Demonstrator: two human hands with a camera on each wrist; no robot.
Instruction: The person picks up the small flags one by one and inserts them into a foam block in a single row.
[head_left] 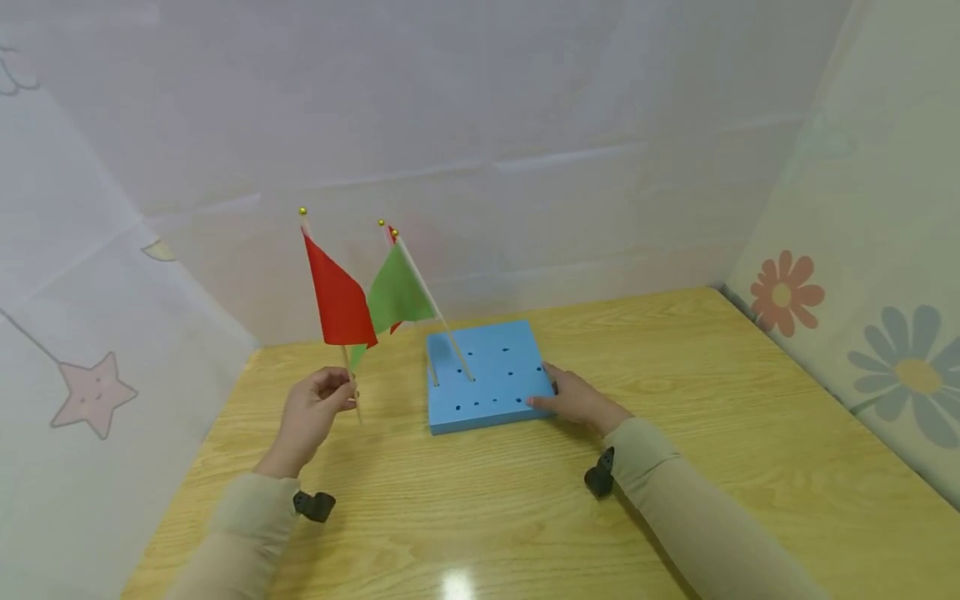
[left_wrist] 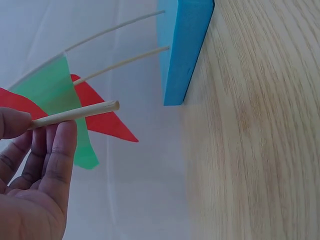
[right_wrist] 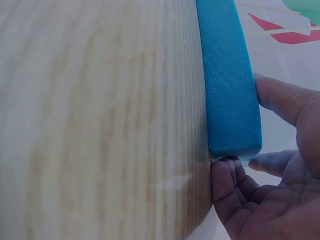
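My left hand (head_left: 309, 417) pinches the wooden stick of a red flag (head_left: 336, 304) near its lower end, thumb against fingers. The flag stands almost upright, left of a blue foam board (head_left: 491, 392); in the left wrist view the bare stick end (left_wrist: 100, 109) points toward the board, apart from it. Two more flags stand in the board's left part: a leaning green flag (head_left: 401, 292) and a red flag (left_wrist: 102, 115) mostly hidden behind it. My right hand (head_left: 581, 400) holds the board's right front corner, thumb on top and fingers against the side (right_wrist: 235, 100).
Several small dark holes dot the board's top. The board lies on a wood-grain table (head_left: 465, 508) near its back edge. Pale cloth (head_left: 570, 217) hangs behind it, and patterned cloth with flowers (head_left: 787, 293) lines the right side.
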